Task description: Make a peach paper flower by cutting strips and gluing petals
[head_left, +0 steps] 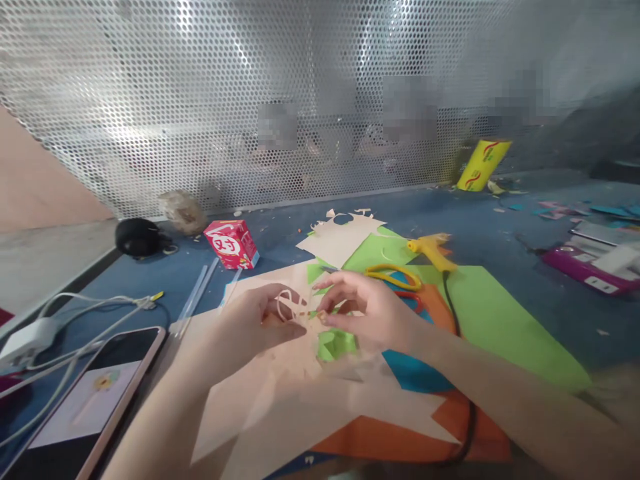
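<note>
My left hand (pixel 280 320) is closed on a small cream paper cutout (pixel 286 303) with a curled strip that loops above the fingers. Facing it, my right hand (pixel 363 310) pinches with thumb and fingertips near the cutout's right end; what lies between them is too small and blurred to name. Just below the right fingers is a folded piece of green paper (pixel 336 345). Under both hands spreads cream paper (pixel 260 400) with small scraps on it. Beyond the right hand lie yellow-handled scissors (pixel 395 275), partly hidden.
A yellow glue gun (pixel 433 250) trails a black cord over green paper (pixel 505 320) and orange paper (pixel 370 437). On the left are a phone (pixel 95 400), white cables (pixel 100 300), clear glue sticks (pixel 199 293) and a red box (pixel 233 245). A perforated metal panel (pixel 225 87) closes the back.
</note>
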`<state>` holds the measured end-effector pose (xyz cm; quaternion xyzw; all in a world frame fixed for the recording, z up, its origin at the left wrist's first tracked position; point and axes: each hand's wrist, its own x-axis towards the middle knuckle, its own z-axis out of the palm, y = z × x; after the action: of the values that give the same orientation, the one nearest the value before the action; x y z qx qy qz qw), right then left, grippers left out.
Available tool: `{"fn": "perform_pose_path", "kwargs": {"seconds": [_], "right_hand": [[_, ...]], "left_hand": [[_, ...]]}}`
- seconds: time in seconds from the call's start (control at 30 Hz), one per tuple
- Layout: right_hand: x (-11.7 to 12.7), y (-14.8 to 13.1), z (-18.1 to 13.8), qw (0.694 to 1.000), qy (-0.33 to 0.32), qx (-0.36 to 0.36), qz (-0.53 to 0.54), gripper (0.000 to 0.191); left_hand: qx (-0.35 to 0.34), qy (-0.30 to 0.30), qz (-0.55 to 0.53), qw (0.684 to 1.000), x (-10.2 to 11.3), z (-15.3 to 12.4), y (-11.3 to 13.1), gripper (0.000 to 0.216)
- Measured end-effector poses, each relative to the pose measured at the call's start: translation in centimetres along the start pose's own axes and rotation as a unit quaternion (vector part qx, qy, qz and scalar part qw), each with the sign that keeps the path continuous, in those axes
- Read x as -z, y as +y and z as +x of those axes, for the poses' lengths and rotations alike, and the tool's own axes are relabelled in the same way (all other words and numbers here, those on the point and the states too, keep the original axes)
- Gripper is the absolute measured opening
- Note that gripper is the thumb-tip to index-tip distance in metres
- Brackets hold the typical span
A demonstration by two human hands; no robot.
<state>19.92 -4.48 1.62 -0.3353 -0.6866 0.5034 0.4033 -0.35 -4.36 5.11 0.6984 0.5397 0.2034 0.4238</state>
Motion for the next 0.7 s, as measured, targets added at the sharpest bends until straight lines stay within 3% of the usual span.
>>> {"fn": "perform_pose_path", "kwargs": {"seconds": [0.3,0.7], "right_hand": [[-0.3,0.6,0.3,0.998,0.027,-0.036,0.032,0.033],[0.1,0.6,0.6,0.999,0.049,-0.023,-0.001,0.027]], "left_hand": [[-0.007,0.005,0.013,1.000,-0.6,0.3,0.0,0.020],[-0.018,0.017,0.013,1.000,-0.7,0.9,-1.1,0.026]]}}
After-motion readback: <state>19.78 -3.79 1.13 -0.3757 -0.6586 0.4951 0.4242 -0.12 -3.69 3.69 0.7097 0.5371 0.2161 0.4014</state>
